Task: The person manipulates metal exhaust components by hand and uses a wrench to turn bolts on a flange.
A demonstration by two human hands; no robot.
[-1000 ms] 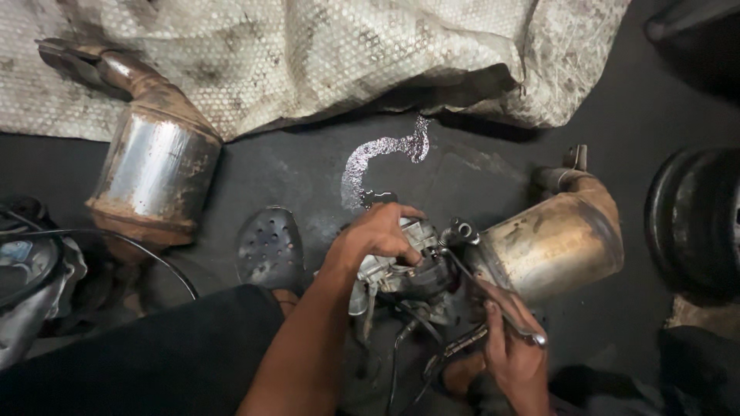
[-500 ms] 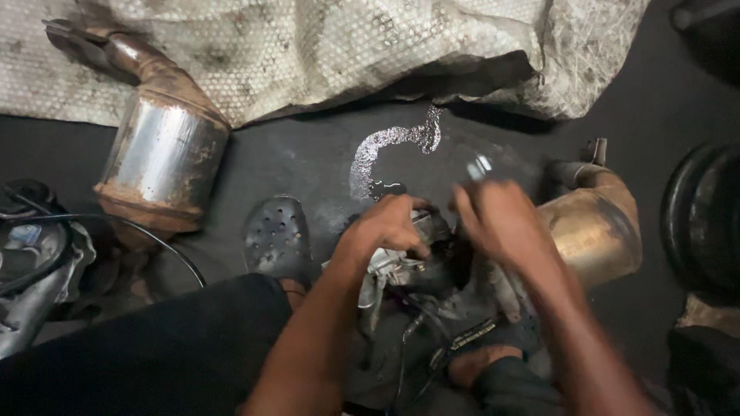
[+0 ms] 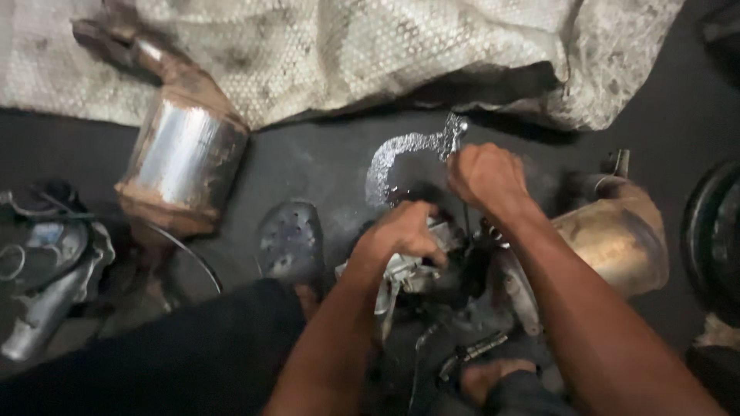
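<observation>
Metal part (image 3: 412, 270) gripped by left hand (image 3: 401, 231); right hand (image 3: 486, 176) fisted.

Bare forearms, black trousers (image 3: 177, 362), perforated dark clog (image 3: 289, 239).

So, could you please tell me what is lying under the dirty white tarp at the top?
A rusty pipe end of the metal canister runs under the tarp edge. The dark floor shows below it. Whatever else it covers is hidden.

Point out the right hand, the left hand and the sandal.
right hand (image 3: 487, 176), head view, back of the fist.
left hand (image 3: 402, 231), head view, knuckles.
sandal (image 3: 290, 240), head view, perforated upper.
</observation>
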